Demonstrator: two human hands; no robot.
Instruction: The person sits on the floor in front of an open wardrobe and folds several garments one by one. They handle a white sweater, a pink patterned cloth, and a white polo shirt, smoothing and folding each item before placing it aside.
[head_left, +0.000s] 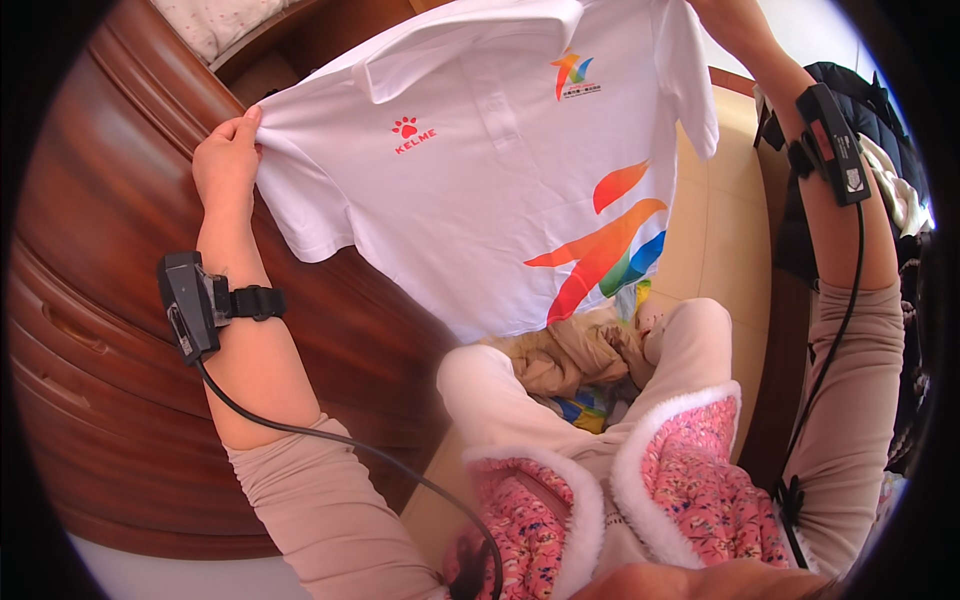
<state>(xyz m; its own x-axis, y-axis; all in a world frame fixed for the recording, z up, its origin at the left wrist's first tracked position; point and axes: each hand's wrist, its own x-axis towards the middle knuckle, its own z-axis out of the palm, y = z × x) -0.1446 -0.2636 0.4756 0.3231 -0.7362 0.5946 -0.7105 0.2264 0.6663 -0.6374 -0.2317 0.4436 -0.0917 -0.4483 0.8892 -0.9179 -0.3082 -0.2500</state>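
Note:
A white short-sleeved polo shirt (465, 195) is stretched out in the air, its front facing me, with a red paw logo and a multicoloured print. My left hand (231, 154) pinches the shirt near the shoulder on the left side, thumb on top. At the top right, my right hand (716, 15) is at the shirt's other shoulder; its fingers are largely cut off by the picture's edge, and the fabric hangs from there. The collar folds forward at the top. Below the hem, a heap of tan clothing (585, 352) lies between my knees.
A dark reddish wooden cabinet with drawers (135, 300) stands at the left. Tiled floor (724, 225) shows at the right, beside a pile of dark clothes (862, 97). Black devices are strapped to both forearms, and a cable (397, 469) runs from the left one towards my body.

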